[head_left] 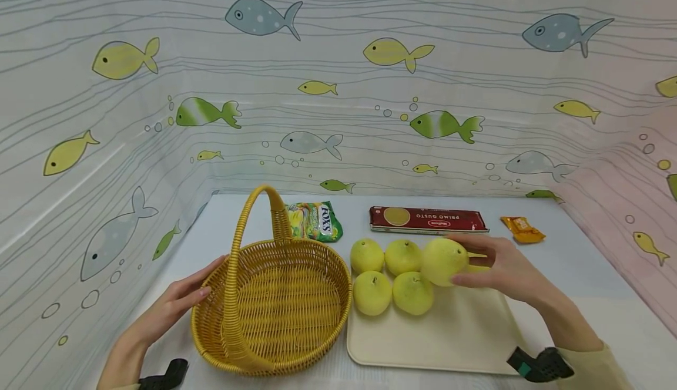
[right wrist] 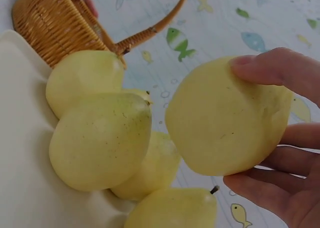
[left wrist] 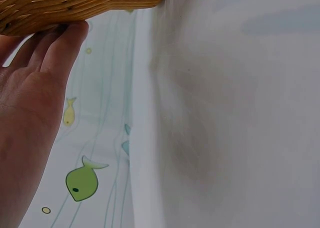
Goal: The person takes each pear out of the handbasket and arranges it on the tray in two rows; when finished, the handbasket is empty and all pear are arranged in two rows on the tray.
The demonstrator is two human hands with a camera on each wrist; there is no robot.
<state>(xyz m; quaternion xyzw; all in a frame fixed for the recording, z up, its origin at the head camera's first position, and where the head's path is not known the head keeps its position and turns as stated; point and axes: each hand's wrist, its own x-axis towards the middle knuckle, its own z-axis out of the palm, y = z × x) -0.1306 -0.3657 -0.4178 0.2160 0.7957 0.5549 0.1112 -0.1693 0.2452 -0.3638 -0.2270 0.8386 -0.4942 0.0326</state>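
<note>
In the head view my right hand (head_left: pixel 494 266) holds a round yellow pear (head_left: pixel 444 262) above the tray (head_left: pixel 449 337), thumb on one side and fingers on the other. Below and beside it, several more pears (head_left: pixel 372 292) stand close together on the cream tray. The right wrist view shows the held pear (right wrist: pixel 225 118) apart from the other pears (right wrist: pixel 100 143). My left hand (head_left: pixel 177 302) touches the left side of the wicker basket (head_left: pixel 288 296), fingers fairly straight. The left wrist view has its fingers (left wrist: pixel 62 52) against the outside of the weave. Nothing lies in the basket.
The basket's tall handle (head_left: pixel 233 272) arches over its left part. Behind it lies a green Fox's candy bag (head_left: pixel 317 221). A dark red biscuit pack (head_left: pixel 428 219) and an orange wrapper (head_left: pixel 522 229) lie at the back. Fish-patterned sheeting (head_left: pixel 338 102) encloses the table.
</note>
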